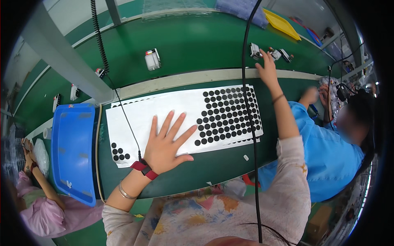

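Observation:
My left hand [164,145] lies flat with spread fingers on a white sheet [139,123]. Rows of round black stickers [223,110] cover its right part, and a few more dots sit at its lower left corner. A red wrist strap [144,169] with a thin cord is on my left wrist. Across the pale rail, my right hand [269,70] reaches over the green belt, fingers apart and holding nothing that I can see. Its fingertips are beside a small white-and-black device [255,51]; whether they touch it, I cannot tell. Similar small parts [275,54] lie just to the right.
A blue tray [74,151] stands left of the sheet. Another white device [152,60] sits on the belt [197,45]. A black cable [244,82] hangs across the view, near a coiled cord [98,37]. Co-workers sit on both sides, one in a blue top [324,151].

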The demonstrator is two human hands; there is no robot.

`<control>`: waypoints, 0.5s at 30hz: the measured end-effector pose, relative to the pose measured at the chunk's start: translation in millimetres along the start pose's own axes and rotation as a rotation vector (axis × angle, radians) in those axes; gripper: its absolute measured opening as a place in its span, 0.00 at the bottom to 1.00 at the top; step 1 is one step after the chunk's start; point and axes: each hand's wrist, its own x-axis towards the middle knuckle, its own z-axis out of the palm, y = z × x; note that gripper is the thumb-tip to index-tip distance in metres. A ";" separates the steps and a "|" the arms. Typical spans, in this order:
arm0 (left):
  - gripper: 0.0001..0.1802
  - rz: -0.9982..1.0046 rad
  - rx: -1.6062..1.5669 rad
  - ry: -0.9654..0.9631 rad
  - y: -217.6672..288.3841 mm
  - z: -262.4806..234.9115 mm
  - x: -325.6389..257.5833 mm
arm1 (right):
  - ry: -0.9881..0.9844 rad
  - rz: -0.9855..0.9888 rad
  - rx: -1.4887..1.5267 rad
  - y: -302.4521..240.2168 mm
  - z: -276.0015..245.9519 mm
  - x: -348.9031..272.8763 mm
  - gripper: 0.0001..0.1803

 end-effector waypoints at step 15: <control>0.13 -0.425 -0.236 0.374 -89.7 -54.3 -58.4 | -0.210 0.025 1.094 -174.2 0.6 12.0 0.10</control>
